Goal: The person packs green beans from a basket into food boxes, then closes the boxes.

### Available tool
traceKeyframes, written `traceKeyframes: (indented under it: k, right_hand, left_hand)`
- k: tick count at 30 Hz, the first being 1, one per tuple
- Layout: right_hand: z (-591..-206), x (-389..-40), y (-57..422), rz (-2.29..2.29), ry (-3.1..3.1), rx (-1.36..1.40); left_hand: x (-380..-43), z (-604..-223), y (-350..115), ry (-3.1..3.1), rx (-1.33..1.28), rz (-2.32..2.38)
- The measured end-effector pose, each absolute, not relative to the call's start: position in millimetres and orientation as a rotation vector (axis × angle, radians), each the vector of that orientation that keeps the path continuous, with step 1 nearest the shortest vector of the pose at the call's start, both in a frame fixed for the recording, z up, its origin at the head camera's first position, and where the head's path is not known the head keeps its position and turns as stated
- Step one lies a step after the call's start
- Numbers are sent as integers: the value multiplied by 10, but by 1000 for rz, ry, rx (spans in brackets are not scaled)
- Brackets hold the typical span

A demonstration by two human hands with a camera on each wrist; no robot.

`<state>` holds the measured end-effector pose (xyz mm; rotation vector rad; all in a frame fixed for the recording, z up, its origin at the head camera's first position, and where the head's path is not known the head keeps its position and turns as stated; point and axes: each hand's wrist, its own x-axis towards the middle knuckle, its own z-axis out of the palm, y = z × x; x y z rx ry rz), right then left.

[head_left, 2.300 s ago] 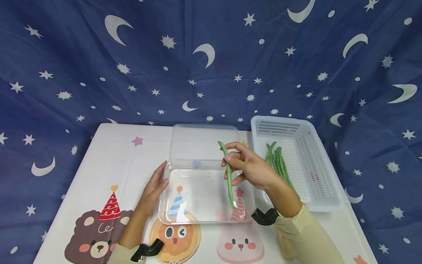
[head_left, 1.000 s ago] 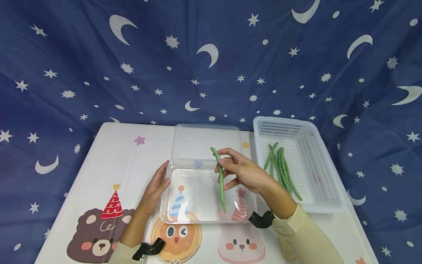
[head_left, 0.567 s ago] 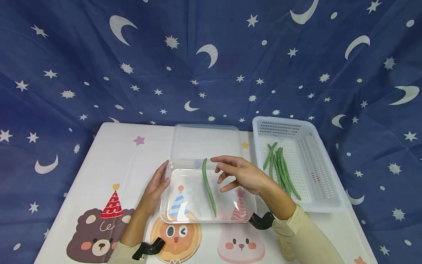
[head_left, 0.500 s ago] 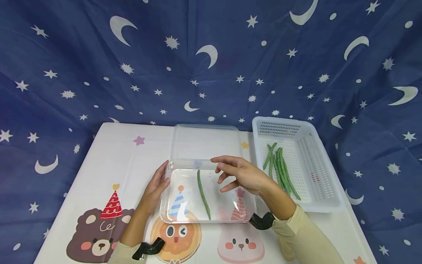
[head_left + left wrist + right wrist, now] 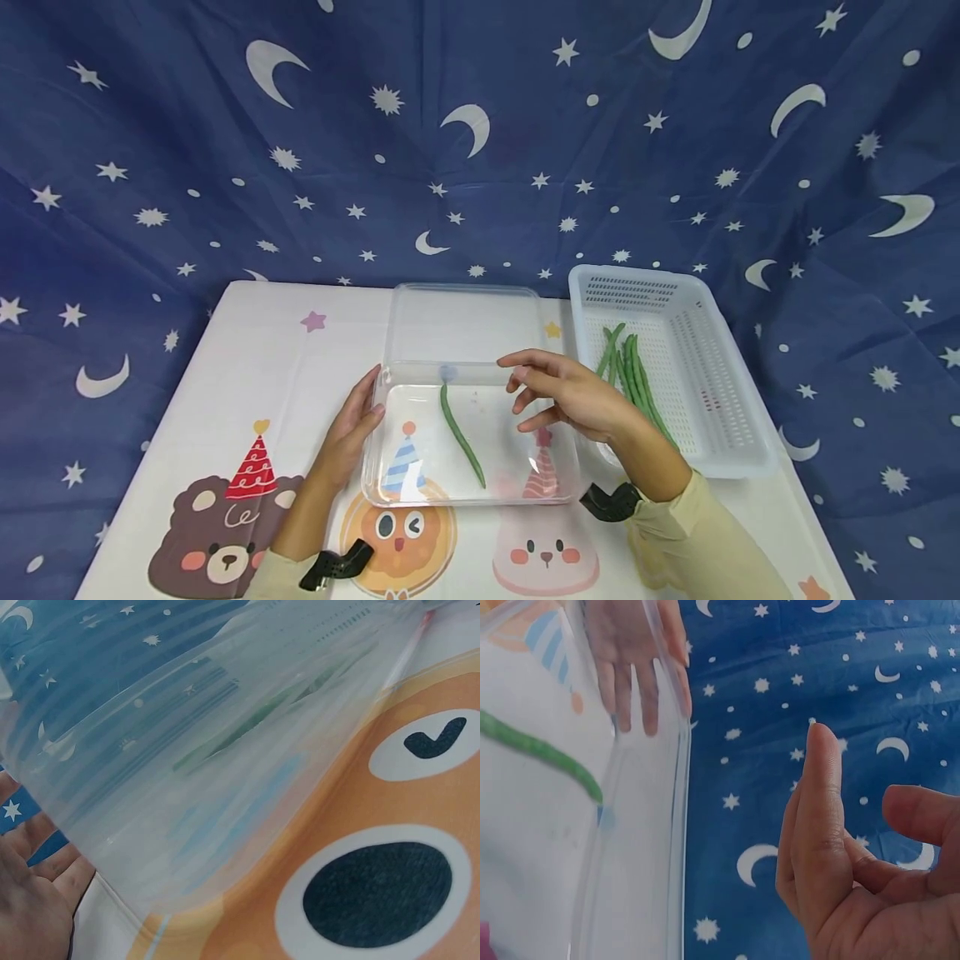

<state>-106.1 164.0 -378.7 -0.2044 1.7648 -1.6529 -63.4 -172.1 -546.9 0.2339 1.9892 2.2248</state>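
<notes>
A single green bean (image 5: 459,433) lies slantwise in a clear plastic box (image 5: 472,503) on the table. My left hand (image 5: 352,429) rests at the box's left wall, thumb by the rim; the right wrist view shows its straight fingers (image 5: 651,705) through the clear plastic. Over the box's right part hovers my right hand (image 5: 573,396), its fingers spread and loosely bent, holding nothing. Through the wall in the left wrist view the bean (image 5: 247,724) is a blurred green streak. Right of the box, a white perforated basket (image 5: 738,400) holds several more green beans (image 5: 637,375), partly hidden by my right wrist.
The box's hinged clear lid (image 5: 465,321) lies opened back behind it, toward a dark blue curtain (image 5: 315,125) with moons and stars. A white tablecloth (image 5: 262,350) printed with cartoon animals covers the table. The basket stands near the table's right edge.
My right hand brought the green bean leftward over the box and let it go. The bean dropped in and settled on the bottom. The hand has since moved slightly right; my left hand stayed.
</notes>
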Motion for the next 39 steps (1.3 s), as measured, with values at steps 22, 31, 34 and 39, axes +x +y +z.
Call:
traceKeyframes:
  k: [22, 31, 34, 39]
  right_hand:
    - [-3660, -1438, 2596, -1721, 2008, -59]
    - [-3749, -1721, 3151, -1725, 2033, 39]
    - [-3858, -1821, 3329, -1674, 2042, 120]
    - [-4069, -1970, 3586, -1556, 2073, 270]
  left_hand:
    - [-635, -5473, -1747, 1997, 246, 2210]
    - [-633, -5483, -1744, 1991, 237, 2223]
    - [-633, -5478, -1746, 1997, 231, 2212]
    - [-643, -5461, -1741, 2016, 231, 2185]
